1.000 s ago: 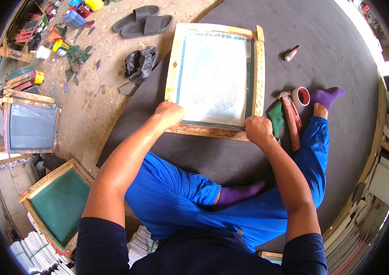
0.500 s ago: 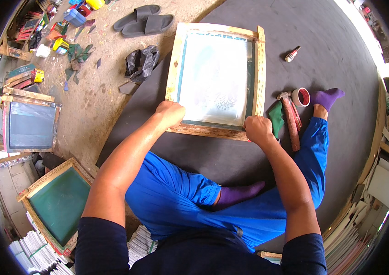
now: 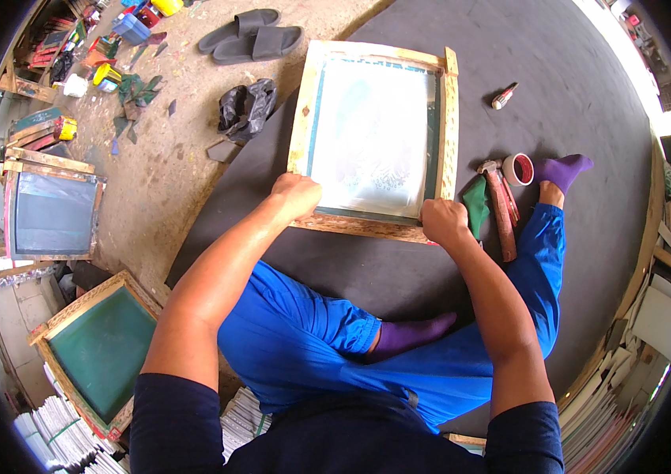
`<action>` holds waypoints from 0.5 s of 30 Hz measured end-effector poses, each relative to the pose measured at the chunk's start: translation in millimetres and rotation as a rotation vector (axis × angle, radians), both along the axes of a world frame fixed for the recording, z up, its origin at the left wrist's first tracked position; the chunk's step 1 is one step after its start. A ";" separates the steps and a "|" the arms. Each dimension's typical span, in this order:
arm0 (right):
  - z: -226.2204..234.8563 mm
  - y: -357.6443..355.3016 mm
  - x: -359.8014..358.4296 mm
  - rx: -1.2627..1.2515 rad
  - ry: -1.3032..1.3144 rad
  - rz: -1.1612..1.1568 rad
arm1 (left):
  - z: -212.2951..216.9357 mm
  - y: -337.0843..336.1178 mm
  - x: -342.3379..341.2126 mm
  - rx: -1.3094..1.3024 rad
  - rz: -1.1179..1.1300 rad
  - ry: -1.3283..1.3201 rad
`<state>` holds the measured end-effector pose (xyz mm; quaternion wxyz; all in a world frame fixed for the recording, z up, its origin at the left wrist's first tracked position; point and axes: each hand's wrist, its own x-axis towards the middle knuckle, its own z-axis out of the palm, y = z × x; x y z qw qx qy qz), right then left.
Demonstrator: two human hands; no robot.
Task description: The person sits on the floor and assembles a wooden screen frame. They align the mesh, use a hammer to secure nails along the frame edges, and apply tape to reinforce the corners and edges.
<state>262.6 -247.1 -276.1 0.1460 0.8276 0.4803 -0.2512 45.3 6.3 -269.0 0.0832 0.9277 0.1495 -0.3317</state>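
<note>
A wooden-framed printing screen [image 3: 296,134] is held in front of me, its pale mesh bright with a faint speckled pattern low down. My left hand [image 3: 297,196] is closed around the near left corner of its frame. At the near right corner my right hand [image 3: 444,220] grips the wood, fingers wrapped over it. Just right of the screen lie a green cloth-like piece [image 3: 475,204], a hammer [image 3: 501,217] with a worn reddish handle, some thin red sticks [image 3: 512,193] and a roll of tape [image 3: 519,168]. Farther off rests a small cutter knife [image 3: 504,96].
I sit on a dark mat [image 3: 588,276]. Black slippers [image 3: 256,39] and a crumpled black plastic bag [image 3: 247,109] lie on the floor ahead. A green screen [image 3: 106,351] and a grey screen [image 3: 55,213] lean at left, near stacked paper [image 3: 55,430].
Almost nothing differs. The screen shows only a very slight shift in the picture, and both hands keep their hold on its near corners.
</note>
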 end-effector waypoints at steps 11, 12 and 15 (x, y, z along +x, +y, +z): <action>9.0 10.8 -2.7 -0.075 -0.006 0.022 | 1.6 -8.0 -4.3 0.091 -0.011 -0.088; 7.9 10.2 -2.4 -0.061 -0.002 0.005 | 0.5 -8.3 -4.2 0.085 -0.018 -0.093; 9.1 12.6 -3.7 -0.074 -0.013 0.017 | -6.9 -7.7 -7.8 0.106 -0.043 -0.131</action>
